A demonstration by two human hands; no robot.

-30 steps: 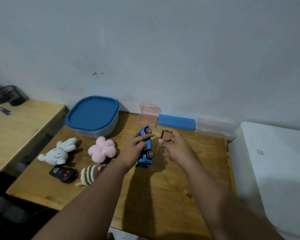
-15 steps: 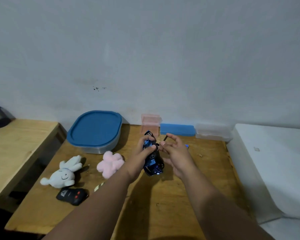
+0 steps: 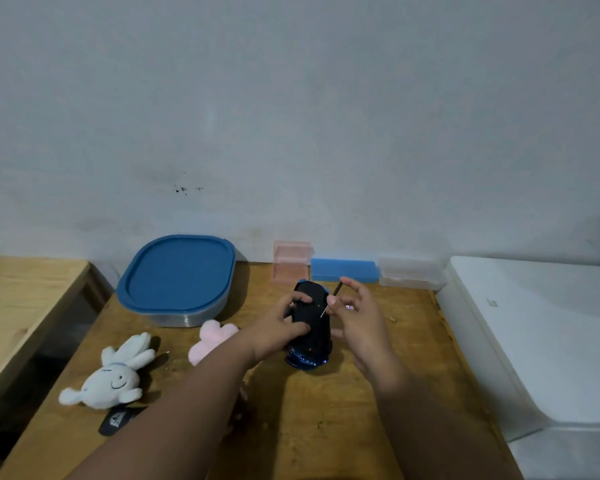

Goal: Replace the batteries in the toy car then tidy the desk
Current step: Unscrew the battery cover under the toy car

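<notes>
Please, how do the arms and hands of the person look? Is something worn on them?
The left hand and the right hand are bare, without gloves. The left forearm and the right forearm are bare too; no sleeve enters the picture. No watch or bracelet shows at either wrist. Rings are too small to tell.

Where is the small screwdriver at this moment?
In the head view, near the centre: the right hand pinches the small screwdriver, its tip at the underside of the toy car that the left hand holds.
</notes>
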